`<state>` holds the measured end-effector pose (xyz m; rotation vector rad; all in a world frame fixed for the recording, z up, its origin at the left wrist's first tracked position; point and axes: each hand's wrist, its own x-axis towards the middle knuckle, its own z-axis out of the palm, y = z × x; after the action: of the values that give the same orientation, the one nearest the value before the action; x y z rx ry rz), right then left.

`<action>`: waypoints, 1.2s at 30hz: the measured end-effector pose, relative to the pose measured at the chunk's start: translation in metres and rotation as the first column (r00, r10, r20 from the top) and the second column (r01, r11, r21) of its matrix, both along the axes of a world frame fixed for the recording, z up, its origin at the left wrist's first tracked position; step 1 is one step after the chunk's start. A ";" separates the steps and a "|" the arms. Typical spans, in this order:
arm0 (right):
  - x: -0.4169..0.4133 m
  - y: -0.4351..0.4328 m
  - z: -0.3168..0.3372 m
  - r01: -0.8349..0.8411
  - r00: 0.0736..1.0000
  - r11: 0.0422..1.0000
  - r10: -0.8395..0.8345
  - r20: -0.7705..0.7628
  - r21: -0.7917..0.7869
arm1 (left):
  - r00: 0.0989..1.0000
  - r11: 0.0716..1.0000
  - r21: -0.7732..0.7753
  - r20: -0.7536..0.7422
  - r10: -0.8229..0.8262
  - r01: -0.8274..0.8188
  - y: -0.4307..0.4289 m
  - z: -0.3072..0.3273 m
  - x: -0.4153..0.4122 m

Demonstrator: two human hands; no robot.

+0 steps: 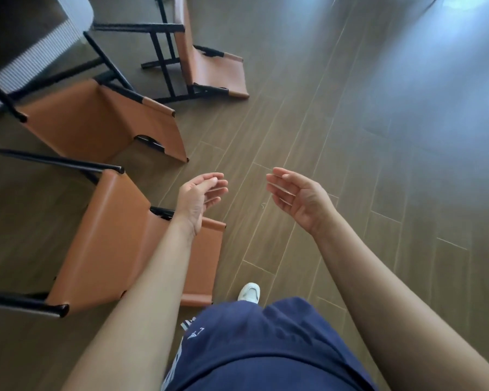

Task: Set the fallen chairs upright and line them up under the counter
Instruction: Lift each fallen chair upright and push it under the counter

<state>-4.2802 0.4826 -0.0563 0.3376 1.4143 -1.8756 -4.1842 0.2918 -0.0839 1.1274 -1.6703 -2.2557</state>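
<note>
Chairs (96, 122) lie tipped on the floor (350, 136) by the counter (37, 49); your left hand (199, 197) is over the nearest chair (116, 238), right hand (297, 197) over bare planks, both loose and empty; expect stiff, fairly weighty; leather likely slick, so take the black frame (60, 162).

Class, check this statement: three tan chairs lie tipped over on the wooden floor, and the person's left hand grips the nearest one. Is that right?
Not quite. The head view shows the left hand open, fingers relaxed, holding nothing. It does not grip the nearest chair. The rest of the statement stands.
</note>
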 end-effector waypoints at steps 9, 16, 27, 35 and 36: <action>-0.088 -0.030 -0.012 -0.285 0.958 0.959 0.285 0.031 0.003 | 0.980 0.981 -0.061 0.064 0.188 -0.184 0.022 -0.008 -0.039; -0.159 -0.033 -0.028 -0.582 0.813 0.812 0.578 0.077 0.049 | 0.841 0.842 -0.003 0.049 0.540 -0.540 0.068 -0.019 -0.075; -0.171 -0.030 -0.060 -0.718 0.693 0.694 0.706 0.146 0.049 | 0.710 0.713 -0.063 0.072 0.701 -0.698 0.110 -0.008 -0.053; -0.130 -0.039 -0.078 -0.768 0.636 0.639 0.753 0.165 0.046 | 0.774 0.777 -0.107 0.070 0.629 -0.621 0.137 -0.032 -0.022; -0.125 -0.041 -0.084 -0.781 0.620 0.622 0.766 0.170 0.048 | 0.801 0.803 -0.149 0.090 0.592 -0.577 0.140 -0.040 -0.021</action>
<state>-4.4049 0.4417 -0.1401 -0.1092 1.2819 -1.0219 -4.2054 0.4317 -0.1240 1.5324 -1.2232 -1.7009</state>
